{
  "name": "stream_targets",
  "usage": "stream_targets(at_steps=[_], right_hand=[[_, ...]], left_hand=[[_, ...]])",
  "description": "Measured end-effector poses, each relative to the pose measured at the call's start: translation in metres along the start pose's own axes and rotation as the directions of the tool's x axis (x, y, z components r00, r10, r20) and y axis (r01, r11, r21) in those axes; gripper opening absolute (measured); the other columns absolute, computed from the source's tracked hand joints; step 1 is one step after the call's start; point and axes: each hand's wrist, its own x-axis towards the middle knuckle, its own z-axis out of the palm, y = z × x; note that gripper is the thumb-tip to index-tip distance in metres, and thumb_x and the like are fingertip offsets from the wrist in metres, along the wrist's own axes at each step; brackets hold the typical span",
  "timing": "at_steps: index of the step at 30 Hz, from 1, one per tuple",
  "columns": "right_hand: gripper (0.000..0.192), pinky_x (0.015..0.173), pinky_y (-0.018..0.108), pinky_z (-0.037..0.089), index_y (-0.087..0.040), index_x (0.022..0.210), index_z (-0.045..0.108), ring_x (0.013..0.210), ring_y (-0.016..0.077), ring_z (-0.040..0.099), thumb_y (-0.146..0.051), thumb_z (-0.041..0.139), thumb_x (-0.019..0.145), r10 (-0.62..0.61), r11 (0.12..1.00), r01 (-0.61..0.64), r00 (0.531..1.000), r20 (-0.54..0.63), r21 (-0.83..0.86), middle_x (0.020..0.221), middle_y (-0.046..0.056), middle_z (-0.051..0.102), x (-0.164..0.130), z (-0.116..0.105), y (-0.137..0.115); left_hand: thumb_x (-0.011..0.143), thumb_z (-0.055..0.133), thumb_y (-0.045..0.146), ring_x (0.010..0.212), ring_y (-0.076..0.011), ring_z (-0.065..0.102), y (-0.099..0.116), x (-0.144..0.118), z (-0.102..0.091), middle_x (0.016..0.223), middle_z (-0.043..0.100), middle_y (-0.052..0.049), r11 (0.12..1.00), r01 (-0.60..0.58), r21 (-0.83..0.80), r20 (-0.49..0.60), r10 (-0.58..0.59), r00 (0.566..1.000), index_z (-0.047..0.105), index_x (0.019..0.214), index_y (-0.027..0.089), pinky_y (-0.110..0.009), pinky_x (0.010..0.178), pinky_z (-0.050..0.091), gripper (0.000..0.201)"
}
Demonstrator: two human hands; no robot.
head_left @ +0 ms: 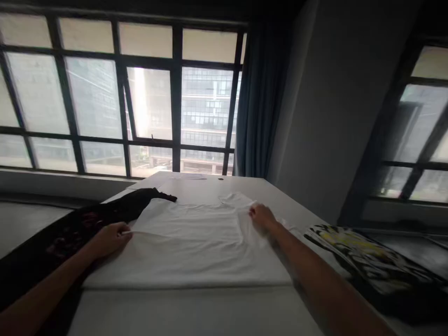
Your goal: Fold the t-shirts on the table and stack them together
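A white T-shirt [196, 247] lies spread on a white table [185, 310], with soft creases across it. My left hand [114, 239] pinches the shirt's left edge and pulls a narrow fold of cloth taut. On the other side, my right hand [262, 217] has its fingers closed on the shirt near a sleeve. Loose white cloth bunches beside and under the right wrist. The fingertips of both hands are partly hidden by the cloth and by motion blur.
Dark cloth with a reddish pattern [70, 228] lies along the table's left side. Patterned black, white and yellow cloth [364, 256] sits at the right edge. Papers [189, 177] rest at the far end, before windows and a blue curtain [261, 102].
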Motion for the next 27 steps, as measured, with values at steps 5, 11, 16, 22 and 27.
stream_targets(at_steps=[5,11,16,22,27], right_hand=[[0.024,0.089,0.033,0.038,-0.017,0.103,0.070,0.108,0.0253,0.058,-0.025,0.052,0.090,0.017,0.998,-0.014,0.999,0.046,-0.066,0.114,0.013,0.068,-0.006,0.004,0.001],[0.035,0.094,0.035,0.040,-0.020,0.117,0.067,0.114,0.0266,0.057,-0.038,0.052,0.091,-0.093,0.995,0.088,0.979,0.179,0.037,0.127,0.012,0.062,-0.028,0.005,-0.005],[0.040,0.095,0.035,0.042,-0.017,0.123,0.065,0.113,0.0255,0.057,-0.039,0.046,0.095,-0.183,0.977,0.157,0.965,0.190,0.141,0.129,0.013,0.061,-0.051,0.011,0.001],[0.038,0.095,0.037,0.041,-0.018,0.122,0.064,0.114,0.0248,0.055,-0.036,0.041,0.098,-0.157,0.974,0.142,0.985,0.073,0.178,0.126,0.012,0.062,-0.065,0.016,0.000],[0.038,0.095,0.038,0.041,-0.017,0.122,0.064,0.115,0.0264,0.055,-0.035,0.044,0.095,-0.167,0.978,0.146,0.976,0.141,0.149,0.125,0.013,0.062,-0.061,0.001,-0.002]], left_hand=[[0.064,0.050,0.051,0.078,-0.0248,0.069,-0.006,0.002,0.010,0.078,0.074,-0.004,1.000,-0.001,0.019,0.007,0.001,1.000,0.067,0.079,0.020,-0.028,0.075,0.051,0.038],[0.061,0.054,0.032,0.092,-0.0287,0.070,-0.031,0.029,0.023,0.097,0.074,-0.011,0.985,0.022,0.171,0.055,-0.031,0.998,0.071,0.094,0.015,-0.033,0.085,0.053,0.041],[0.064,0.055,0.026,0.121,-0.0362,0.057,-0.016,0.075,0.038,0.132,0.060,-0.020,0.925,-0.094,0.369,0.103,0.059,0.993,0.065,0.121,0.011,-0.046,0.098,0.048,0.060],[0.087,0.043,0.036,0.138,-0.0359,0.040,0.028,0.140,0.060,0.149,0.046,-0.016,0.877,-0.245,0.413,0.113,0.217,0.970,0.058,0.132,0.017,-0.057,0.105,0.037,0.052],[0.088,0.043,0.031,0.141,-0.0358,0.036,0.022,0.178,0.076,0.151,0.043,-0.017,0.867,-0.216,0.449,0.103,0.189,0.976,0.057,0.133,0.015,-0.062,0.110,0.026,0.049]])
